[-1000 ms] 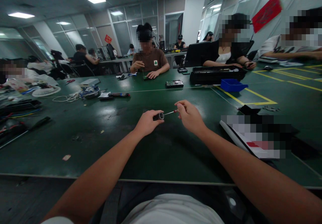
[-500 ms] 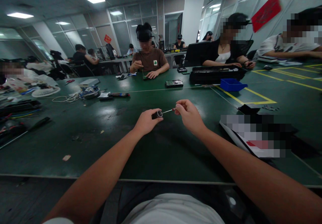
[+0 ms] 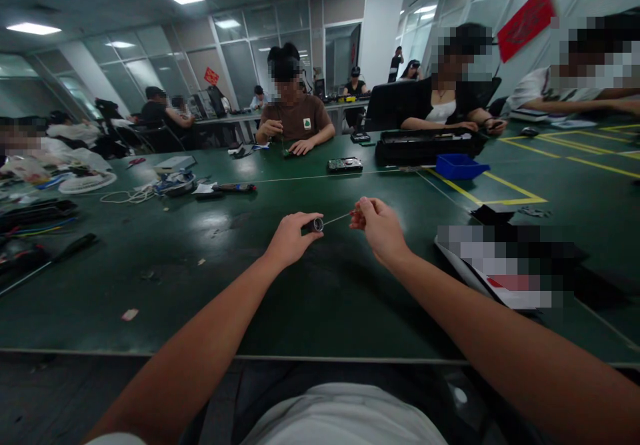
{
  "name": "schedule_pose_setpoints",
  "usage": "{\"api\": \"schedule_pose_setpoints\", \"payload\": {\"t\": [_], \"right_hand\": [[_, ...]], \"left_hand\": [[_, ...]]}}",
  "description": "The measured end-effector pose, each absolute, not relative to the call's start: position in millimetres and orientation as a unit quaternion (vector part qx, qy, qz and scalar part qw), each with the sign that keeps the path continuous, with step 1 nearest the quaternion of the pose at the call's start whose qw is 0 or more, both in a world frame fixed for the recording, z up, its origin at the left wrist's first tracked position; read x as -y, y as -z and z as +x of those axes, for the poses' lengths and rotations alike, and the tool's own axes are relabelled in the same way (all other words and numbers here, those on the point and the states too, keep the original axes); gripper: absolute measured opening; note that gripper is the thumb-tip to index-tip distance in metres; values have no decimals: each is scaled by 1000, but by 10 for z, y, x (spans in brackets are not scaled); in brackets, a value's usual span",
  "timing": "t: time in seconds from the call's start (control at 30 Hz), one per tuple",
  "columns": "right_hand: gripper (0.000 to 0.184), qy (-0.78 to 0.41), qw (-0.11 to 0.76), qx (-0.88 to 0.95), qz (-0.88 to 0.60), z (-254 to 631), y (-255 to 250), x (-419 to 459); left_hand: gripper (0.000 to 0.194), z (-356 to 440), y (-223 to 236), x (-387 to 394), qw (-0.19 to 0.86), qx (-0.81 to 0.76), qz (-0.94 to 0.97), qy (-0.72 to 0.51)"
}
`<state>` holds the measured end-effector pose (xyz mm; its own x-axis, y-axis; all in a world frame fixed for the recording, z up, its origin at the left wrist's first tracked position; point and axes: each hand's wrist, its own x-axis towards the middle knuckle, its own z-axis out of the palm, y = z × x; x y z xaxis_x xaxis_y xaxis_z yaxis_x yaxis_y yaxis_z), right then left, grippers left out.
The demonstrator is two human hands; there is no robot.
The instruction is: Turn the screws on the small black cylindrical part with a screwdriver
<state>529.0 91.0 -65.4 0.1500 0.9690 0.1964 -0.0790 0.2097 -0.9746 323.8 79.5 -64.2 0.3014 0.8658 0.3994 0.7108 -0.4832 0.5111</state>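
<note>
The left hand [image 3: 290,239] curls around a dark tube [image 3: 318,225], probably steadying it, its round end facing the right hand [image 3: 382,233], which pinches a thin screwdriver [image 3: 338,219], seemingly for fine control. Its shaft points toward that end, above the green table [image 3: 300,311].

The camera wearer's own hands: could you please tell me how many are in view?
2, both over the green table: the left hand grips a dark cylindrical piece; the right hand holds a thin-shafted tool.
</note>
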Motion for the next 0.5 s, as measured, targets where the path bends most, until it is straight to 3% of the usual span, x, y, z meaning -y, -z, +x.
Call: {"api": "schedule_pose_setpoints", "payload": {"t": [0.5], "right_hand": [[25,-302,553,625,-461,5293,537,-758]], "left_hand": [[41,3233,638,-796,94,-494,801,-325]]}}
